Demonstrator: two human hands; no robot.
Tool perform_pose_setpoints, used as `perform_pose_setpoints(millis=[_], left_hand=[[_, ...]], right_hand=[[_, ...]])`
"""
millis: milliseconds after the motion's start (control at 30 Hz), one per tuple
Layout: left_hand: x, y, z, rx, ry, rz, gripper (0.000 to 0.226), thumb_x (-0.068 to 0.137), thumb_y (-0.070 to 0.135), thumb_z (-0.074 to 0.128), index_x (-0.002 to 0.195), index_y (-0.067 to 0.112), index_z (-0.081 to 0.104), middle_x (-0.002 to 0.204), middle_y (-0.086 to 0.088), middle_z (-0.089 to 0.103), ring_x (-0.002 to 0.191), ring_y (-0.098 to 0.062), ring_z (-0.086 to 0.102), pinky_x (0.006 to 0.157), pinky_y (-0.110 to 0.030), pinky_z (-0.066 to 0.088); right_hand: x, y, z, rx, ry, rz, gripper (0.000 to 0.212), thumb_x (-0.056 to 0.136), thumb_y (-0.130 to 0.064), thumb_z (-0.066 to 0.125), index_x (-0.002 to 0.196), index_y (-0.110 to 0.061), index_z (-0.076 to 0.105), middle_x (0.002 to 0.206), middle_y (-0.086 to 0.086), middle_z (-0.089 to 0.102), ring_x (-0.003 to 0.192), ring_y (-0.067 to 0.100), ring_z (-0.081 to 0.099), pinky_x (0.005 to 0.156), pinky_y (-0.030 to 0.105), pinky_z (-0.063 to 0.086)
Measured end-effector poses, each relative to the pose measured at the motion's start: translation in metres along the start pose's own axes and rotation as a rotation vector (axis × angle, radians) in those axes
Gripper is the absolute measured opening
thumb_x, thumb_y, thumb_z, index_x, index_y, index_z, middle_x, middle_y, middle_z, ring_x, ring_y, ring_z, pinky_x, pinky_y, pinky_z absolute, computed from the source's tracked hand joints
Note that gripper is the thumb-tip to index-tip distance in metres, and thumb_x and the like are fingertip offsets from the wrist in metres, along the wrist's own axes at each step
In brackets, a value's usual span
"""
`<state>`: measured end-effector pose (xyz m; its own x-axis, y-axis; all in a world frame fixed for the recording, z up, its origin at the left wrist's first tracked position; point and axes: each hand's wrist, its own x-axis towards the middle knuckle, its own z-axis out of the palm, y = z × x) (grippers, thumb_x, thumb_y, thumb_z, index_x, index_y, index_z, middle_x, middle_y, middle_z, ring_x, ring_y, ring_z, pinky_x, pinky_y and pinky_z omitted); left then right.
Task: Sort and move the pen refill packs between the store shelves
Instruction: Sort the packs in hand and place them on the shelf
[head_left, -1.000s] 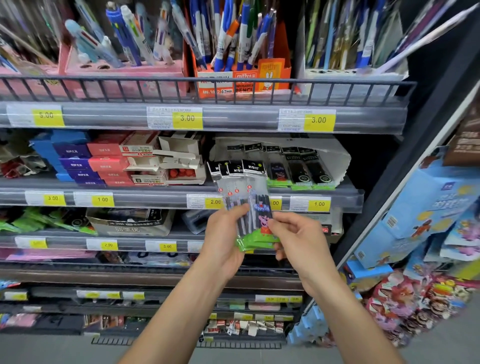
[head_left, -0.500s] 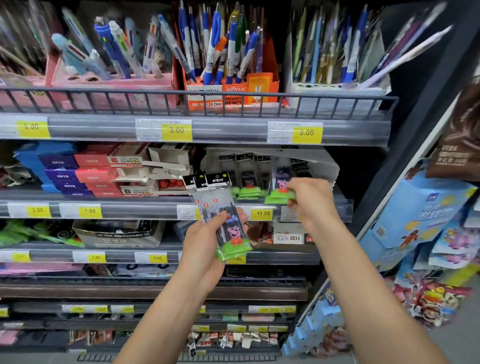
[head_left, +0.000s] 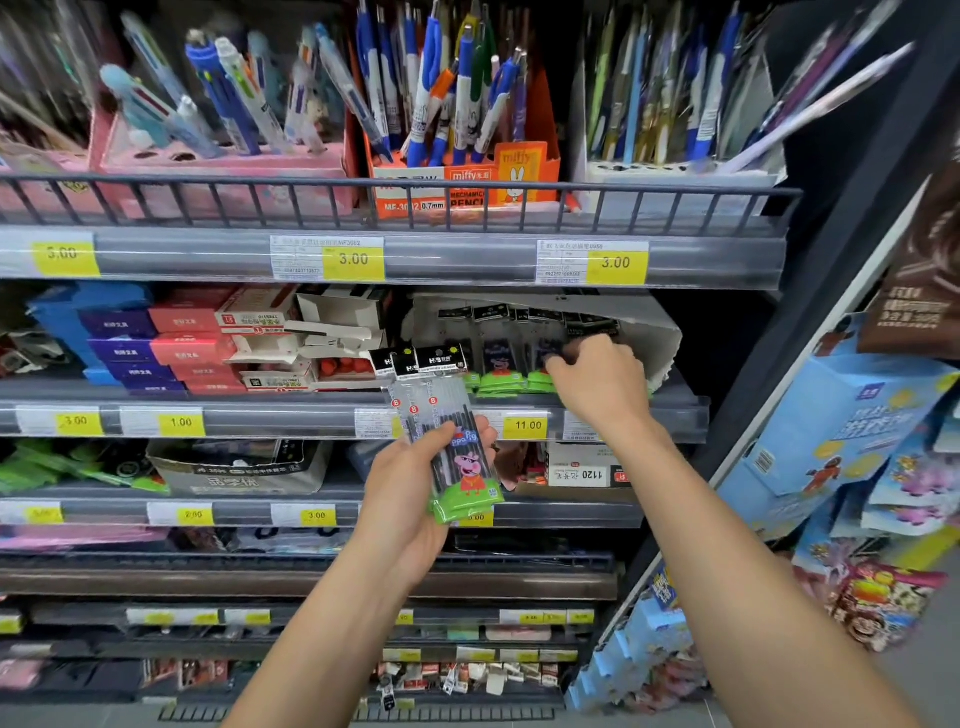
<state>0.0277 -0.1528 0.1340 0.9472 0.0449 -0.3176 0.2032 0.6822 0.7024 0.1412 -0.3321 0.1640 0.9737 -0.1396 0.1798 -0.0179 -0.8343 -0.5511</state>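
Observation:
My left hand (head_left: 410, 499) grips a fanned bunch of pen refill packs (head_left: 447, 431) with black headers, clear sleeves and green bottoms showing a cartoon pig, held upright in front of the second shelf. My right hand (head_left: 597, 382) reaches into the white display box (head_left: 660, 338) on that shelf. Its fingers curl onto the row of refill packs (head_left: 498, 364) standing there. What sits under its fingers is hidden.
The second shelf edge (head_left: 675, 415) carries yellow price tags. Blue and red small boxes (head_left: 135, 338) and opened white cartons (head_left: 332, 327) fill its left side. Pen holders (head_left: 457, 130) stand behind a wire rail above. A side rack of blue packages (head_left: 841, 431) hangs at the right.
My right hand left the bunch, carried one pack up to the display box and now reaches deeper among the packs there. My left hand stayed holding the remaining packs, slightly higher.

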Motion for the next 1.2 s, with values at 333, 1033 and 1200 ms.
perform_pose_setpoints(millis=[333,1033,1200], left_hand=[[0.003,-0.006,-0.002,0.013,-0.005,-0.021,0.029,0.105,0.009,0.053,0.127,-0.006,0.065,0.116,-0.024,0.076,0.107,-0.031,0.077,0.074,-0.034,0.065],[0.002,-0.017,0.037,0.117,-0.066,-0.025,0.036,0.104,0.014,0.046,0.127,-0.005,0.064,0.112,-0.026,0.068,0.102,-0.034,0.063,0.085,-0.045,0.053],[0.005,-0.030,0.047,0.142,-0.106,0.004,0.021,0.104,0.006,0.052,0.116,-0.002,0.067,0.098,-0.018,0.075,0.088,-0.030,0.072,0.077,-0.043,0.058]], right_hand=[[-0.006,0.032,0.008,-0.018,-0.074,-0.216,0.036,0.099,-0.026,0.062,0.135,-0.027,0.066,0.114,0.007,0.073,0.128,0.028,0.042,0.091,0.039,0.045],[-0.126,0.021,0.006,0.890,-0.250,0.123,0.042,0.098,-0.019,0.068,0.139,-0.021,0.061,0.069,0.000,0.066,0.054,0.016,0.064,0.051,0.028,0.053],[-0.124,0.030,-0.002,0.915,-0.222,0.168,0.046,0.097,-0.018,0.070,0.142,-0.019,0.058,0.076,-0.005,0.070,0.057,0.013,0.064,0.055,0.026,0.055]])
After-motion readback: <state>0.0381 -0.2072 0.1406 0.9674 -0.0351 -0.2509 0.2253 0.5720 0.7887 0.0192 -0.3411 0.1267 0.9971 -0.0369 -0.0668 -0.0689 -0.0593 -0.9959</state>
